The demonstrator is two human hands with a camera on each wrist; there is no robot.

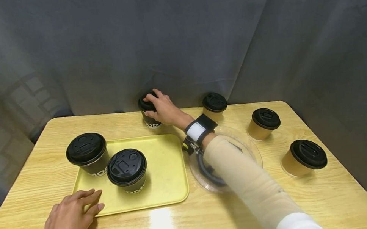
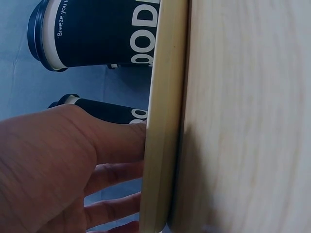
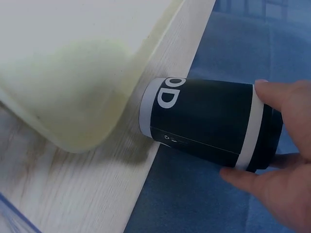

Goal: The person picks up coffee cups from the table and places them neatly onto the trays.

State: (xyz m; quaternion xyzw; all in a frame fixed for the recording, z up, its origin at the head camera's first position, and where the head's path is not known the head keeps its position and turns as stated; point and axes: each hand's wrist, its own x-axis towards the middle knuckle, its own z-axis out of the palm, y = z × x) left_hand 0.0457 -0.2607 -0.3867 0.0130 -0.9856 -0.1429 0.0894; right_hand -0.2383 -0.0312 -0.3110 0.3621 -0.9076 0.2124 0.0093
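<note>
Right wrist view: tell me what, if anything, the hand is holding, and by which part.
The right hand holds a black paper cup by its top end, around the lid, with digits on opposite sides.

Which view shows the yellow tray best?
The head view: most of the yellow tray shows from above, except what two lidded paper cups and the left hand cover. The left wrist view gives only its side; the right wrist view, one pale corner.
</note>
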